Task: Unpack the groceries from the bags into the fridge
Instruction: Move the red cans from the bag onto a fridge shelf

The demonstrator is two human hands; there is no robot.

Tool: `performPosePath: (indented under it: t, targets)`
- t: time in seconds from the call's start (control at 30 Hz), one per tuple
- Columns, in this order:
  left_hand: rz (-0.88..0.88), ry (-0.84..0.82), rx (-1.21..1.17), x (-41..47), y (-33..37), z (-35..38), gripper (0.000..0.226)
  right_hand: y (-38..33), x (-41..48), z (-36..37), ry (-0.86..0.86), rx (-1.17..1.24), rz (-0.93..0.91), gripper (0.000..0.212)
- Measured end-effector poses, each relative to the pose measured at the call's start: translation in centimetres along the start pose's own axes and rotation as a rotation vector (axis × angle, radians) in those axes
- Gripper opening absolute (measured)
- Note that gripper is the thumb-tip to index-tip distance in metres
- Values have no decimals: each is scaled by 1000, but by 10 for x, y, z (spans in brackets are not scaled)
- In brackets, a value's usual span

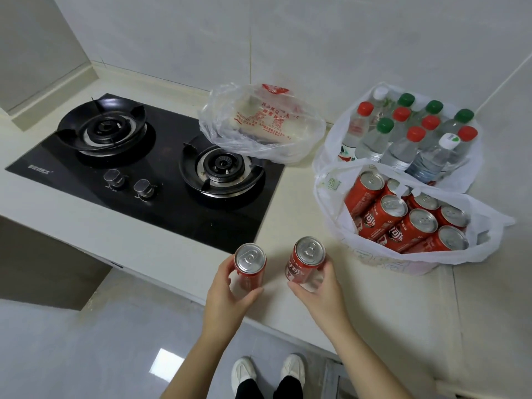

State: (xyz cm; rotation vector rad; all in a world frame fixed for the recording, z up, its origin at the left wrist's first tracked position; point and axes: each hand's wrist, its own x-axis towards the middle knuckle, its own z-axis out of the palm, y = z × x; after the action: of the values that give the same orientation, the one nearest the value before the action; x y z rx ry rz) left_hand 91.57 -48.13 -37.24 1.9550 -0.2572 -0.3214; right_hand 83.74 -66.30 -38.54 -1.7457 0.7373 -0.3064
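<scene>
**Two hands, one red can each, above the counter edge**

The left hand (230, 292) wraps its fingers around the lower body of a red aluminium drink can with a silver pull-tab top (250, 262); the right hand (319, 286) grasps a matching red can (307, 259) the same way, tilted slightly to the right. Both cans are held upright just over the front edge of the pale stone countertop (161, 249), clear of its surface. No fridge is in view.

Largest to smallest: the black glass two-burner gas hob (138, 180) occupies the counter's left. To the right stands a white plastic bag of clear water bottles with red and green caps (403, 133), and directly in front of it, touching, a white plastic bag of further red cans (403, 220), packed upright and leaning. Behind the hob's right burner lies a clear plastic bag with red print (259, 125), contents indistinct.

Handling, as a judgement: a full can is likely moderately heavy, rigid while sealed, smooth-walled and possibly slippery if chilled. A mid-body wrap grip, as shown, suits it; dropping risks denting. The bags are soft and will slump as they empty.
</scene>
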Motion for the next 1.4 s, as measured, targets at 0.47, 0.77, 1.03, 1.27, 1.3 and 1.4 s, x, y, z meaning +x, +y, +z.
performPosePath:
  t: [0.47, 0.77, 1.03, 1.27, 1.3, 1.4]
  targets:
    - [-98, -76, 45, 19, -32, 15, 49, 28, 9, 33, 204, 126, 89, 52]
    - [-97, -41, 36, 20, -19, 7, 48, 11, 4, 34, 207, 116, 90, 42]
    - [127, 149, -47, 32, 65, -45, 55, -107, 5, 34, 138, 153, -163, 41]
    - [272, 298, -112, 25, 159, -117, 41, -231, -3, 21, 18, 127, -444, 46]
    - [280, 309, -129, 21, 167, -127, 37, -243, -6, 20, -10, 110, -464, 46]
    - [296, 354, -167, 7, 183, -150, 38, -270, -16, 23, -119, 83, -497, 44]
